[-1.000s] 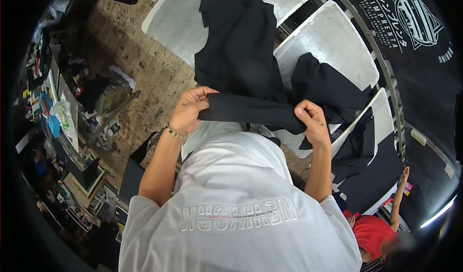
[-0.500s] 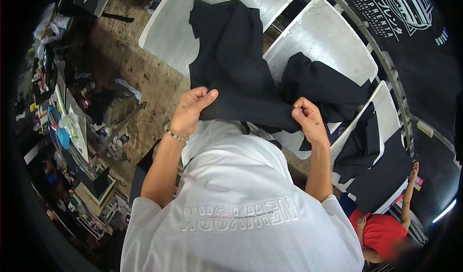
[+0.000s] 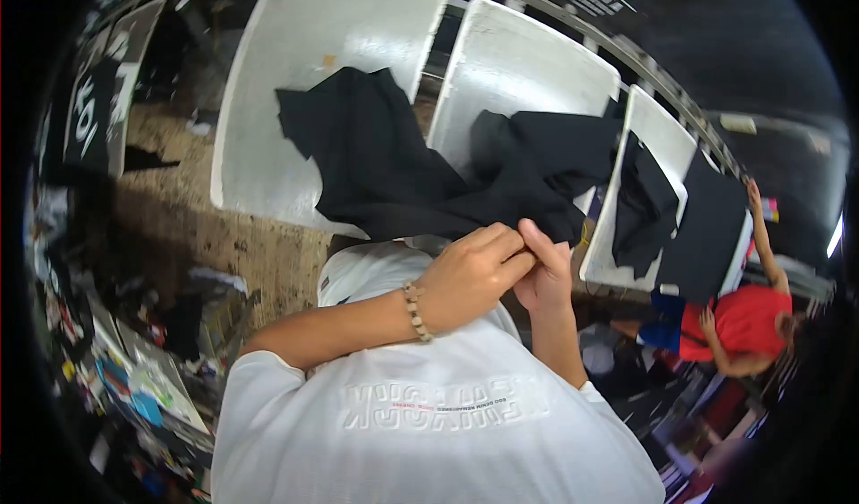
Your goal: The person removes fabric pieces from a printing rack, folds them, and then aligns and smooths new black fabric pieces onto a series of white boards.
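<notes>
A black fabric piece (image 3: 367, 146) lies crumpled over the white board in front of me, its near edge reaching my waist. My left hand (image 3: 470, 276), with a beaded bracelet on the wrist, has crossed to the right side, and its fingers are closed against those of my right hand (image 3: 546, 276). My right hand is closed too, thumb pointing up, right at the near edge of the black fabric. Whatever lies between the fingertips is hidden. Beyond them, a second black fabric piece (image 3: 573, 151) lies on the middle board.
White boards (image 3: 268, 164) stand in a row along a metal rail (image 3: 573, 25). More black fabric (image 3: 707, 227) covers boards to the right. A person in a red shirt (image 3: 734, 325) works at the far right. Cluttered shelves (image 3: 152, 370) line the left, past a stained floor (image 3: 268, 267).
My left hand has let go of the fabric's left side and moved right to meet my right hand. The fabric has dropped and bunched. My view has shifted.
</notes>
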Tool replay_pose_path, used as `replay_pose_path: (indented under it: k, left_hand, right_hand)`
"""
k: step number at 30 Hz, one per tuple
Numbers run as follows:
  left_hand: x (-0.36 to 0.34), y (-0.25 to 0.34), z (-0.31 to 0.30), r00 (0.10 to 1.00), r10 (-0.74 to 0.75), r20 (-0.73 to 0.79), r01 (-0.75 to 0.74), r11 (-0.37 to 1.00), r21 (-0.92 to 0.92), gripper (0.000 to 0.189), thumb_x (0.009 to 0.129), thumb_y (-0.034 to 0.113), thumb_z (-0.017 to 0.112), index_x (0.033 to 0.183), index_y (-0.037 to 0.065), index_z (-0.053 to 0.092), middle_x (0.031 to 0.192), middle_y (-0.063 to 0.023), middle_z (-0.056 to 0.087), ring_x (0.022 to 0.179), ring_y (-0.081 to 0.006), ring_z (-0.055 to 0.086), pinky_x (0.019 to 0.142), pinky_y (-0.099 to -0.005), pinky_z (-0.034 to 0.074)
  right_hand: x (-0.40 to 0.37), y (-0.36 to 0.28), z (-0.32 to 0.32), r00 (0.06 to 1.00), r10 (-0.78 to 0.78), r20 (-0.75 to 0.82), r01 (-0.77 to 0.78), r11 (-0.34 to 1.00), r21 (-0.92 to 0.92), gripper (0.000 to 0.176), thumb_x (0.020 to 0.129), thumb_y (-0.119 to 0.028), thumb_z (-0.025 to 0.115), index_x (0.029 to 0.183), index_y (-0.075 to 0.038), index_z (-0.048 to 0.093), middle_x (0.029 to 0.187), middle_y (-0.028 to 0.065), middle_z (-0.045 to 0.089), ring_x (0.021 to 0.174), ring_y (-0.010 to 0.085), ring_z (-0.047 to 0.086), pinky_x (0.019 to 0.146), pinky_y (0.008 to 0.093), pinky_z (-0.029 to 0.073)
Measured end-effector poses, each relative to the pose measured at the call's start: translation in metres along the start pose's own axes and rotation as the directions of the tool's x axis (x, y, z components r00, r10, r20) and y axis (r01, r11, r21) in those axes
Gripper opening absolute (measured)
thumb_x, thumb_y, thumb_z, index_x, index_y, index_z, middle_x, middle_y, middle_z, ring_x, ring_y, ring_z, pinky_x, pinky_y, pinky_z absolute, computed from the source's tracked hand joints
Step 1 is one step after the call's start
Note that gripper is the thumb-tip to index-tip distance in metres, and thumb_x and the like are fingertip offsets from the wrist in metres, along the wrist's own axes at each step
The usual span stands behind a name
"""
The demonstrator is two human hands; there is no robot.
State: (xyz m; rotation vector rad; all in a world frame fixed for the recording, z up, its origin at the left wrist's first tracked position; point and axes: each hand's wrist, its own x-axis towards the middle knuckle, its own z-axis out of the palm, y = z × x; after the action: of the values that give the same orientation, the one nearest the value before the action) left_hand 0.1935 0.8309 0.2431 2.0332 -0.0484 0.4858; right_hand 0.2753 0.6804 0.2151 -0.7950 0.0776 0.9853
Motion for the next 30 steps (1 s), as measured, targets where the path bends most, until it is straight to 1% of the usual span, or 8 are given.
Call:
replay_pose_path:
  k: [4, 11, 13, 16, 19, 24, 26, 30]
  left_hand:
    - [-0.009, -0.020, -0.033, 0.963, 0.083, 0.256, 0.008, 0.942, -0.337, 0.028, 0.072, -0.005, 0.067, 0.100, -0.002, 0.070, 0.093, -0.0132, 0.068, 0.080, -0.0299, 0.066, 0.077, -0.0363, 0.055]
    - [-0.033, -0.082, -0.060, 0.891, -0.195, 0.410, 0.326, 0.902, -0.281, 0.018, 0.075, 0.005, 0.075, 0.090, -0.001, 0.069, 0.084, -0.0120, 0.063, 0.073, -0.0280, 0.064, 0.069, -0.0319, 0.051]
    - [-0.029, -0.090, -0.062, 0.914, -0.111, 0.389, 0.221, 0.943, -0.249, 0.021, 0.074, 0.009, 0.078, 0.089, -0.001, 0.068, 0.084, -0.0114, 0.062, 0.075, -0.0280, 0.063, 0.069, -0.0324, 0.051]
    - [-0.029, -0.097, -0.055, 0.932, -0.001, 0.363, 0.091, 0.968, -0.233, 0.031, 0.071, 0.019, 0.082, 0.090, 0.001, 0.065, 0.087, -0.0114, 0.061, 0.080, -0.0282, 0.060, 0.071, -0.0343, 0.049]
    - [-0.026, -0.099, -0.047, 0.891, -0.020, 0.455, 0.184, 0.930, -0.320, 0.032, 0.071, 0.020, 0.083, 0.088, 0.000, 0.065, 0.087, -0.0116, 0.060, 0.081, -0.0279, 0.059, 0.072, -0.0345, 0.049]
    - [-0.011, -0.088, -0.045, 0.823, 0.170, 0.543, -0.055, 0.974, -0.220, 0.050, 0.064, 0.018, 0.083, 0.106, 0.002, 0.060, 0.090, -0.0119, 0.061, 0.085, -0.0306, 0.061, 0.077, -0.0404, 0.048]
    - [-0.031, -0.117, -0.039, 0.779, 0.163, 0.605, -0.084, 0.984, -0.158, 0.055, 0.061, 0.010, 0.078, 0.112, 0.004, 0.057, 0.090, -0.0120, 0.063, 0.087, -0.0322, 0.063, 0.079, -0.0434, 0.047]
    - [-0.045, -0.152, -0.071, 0.812, -0.030, 0.582, 0.012, 0.999, 0.035, 0.040, 0.059, -0.002, 0.066, 0.098, 0.005, 0.060, 0.092, -0.0132, 0.064, 0.088, -0.0351, 0.063, 0.078, -0.0423, 0.050]
  right_hand:
    - [-0.009, 0.018, 0.043, 0.884, -0.141, -0.446, 0.159, 0.987, 0.002, 0.027, 0.101, -0.018, 0.053, 0.120, 0.000, 0.059, 0.119, 0.0111, 0.066, 0.107, 0.0221, 0.065, 0.092, 0.0383, 0.053]
    - [-0.036, 0.060, 0.035, 0.798, -0.248, -0.550, 0.316, 0.948, 0.030, 0.046, 0.103, -0.034, 0.042, 0.131, 0.000, 0.054, 0.132, 0.0108, 0.060, 0.122, 0.0241, 0.057, 0.107, 0.0403, 0.042]
    - [-0.044, 0.070, 0.038, 0.792, -0.268, -0.549, 0.340, 0.940, 0.032, 0.046, 0.102, -0.033, 0.042, 0.131, 0.000, 0.055, 0.133, 0.0102, 0.060, 0.121, 0.0238, 0.058, 0.106, 0.0399, 0.043]
    - [-0.051, 0.081, 0.043, 0.749, -0.304, -0.589, 0.386, 0.922, 0.015, 0.043, 0.101, -0.030, 0.046, 0.129, 0.000, 0.056, 0.131, 0.0113, 0.061, 0.117, 0.0229, 0.060, 0.105, 0.0394, 0.043]
    - [-0.056, 0.090, 0.051, 0.668, -0.329, -0.668, 0.381, 0.922, -0.072, 0.039, 0.100, -0.025, 0.051, 0.128, 0.001, 0.056, 0.127, 0.0141, 0.062, 0.116, 0.0227, 0.060, 0.102, 0.0387, 0.045]
    - [-0.053, 0.092, 0.071, 0.491, -0.429, -0.758, 0.427, 0.877, -0.220, 0.031, 0.097, -0.020, 0.060, 0.119, 0.002, 0.059, 0.114, 0.0133, 0.066, 0.100, 0.0235, 0.067, 0.081, 0.0359, 0.057]
    - [-0.062, 0.078, 0.077, 0.490, -0.454, -0.744, 0.475, 0.855, -0.209, 0.026, 0.096, -0.025, 0.062, 0.108, -0.002, 0.061, 0.105, 0.0123, 0.069, 0.086, 0.0237, 0.070, 0.067, 0.0380, 0.060]
    - [-0.083, 0.014, 0.107, 0.213, -0.581, -0.786, 0.645, 0.688, -0.334, 0.030, 0.094, -0.030, 0.064, 0.106, -0.003, 0.064, 0.101, 0.0093, 0.070, 0.084, 0.0213, 0.071, 0.065, 0.0342, 0.061]
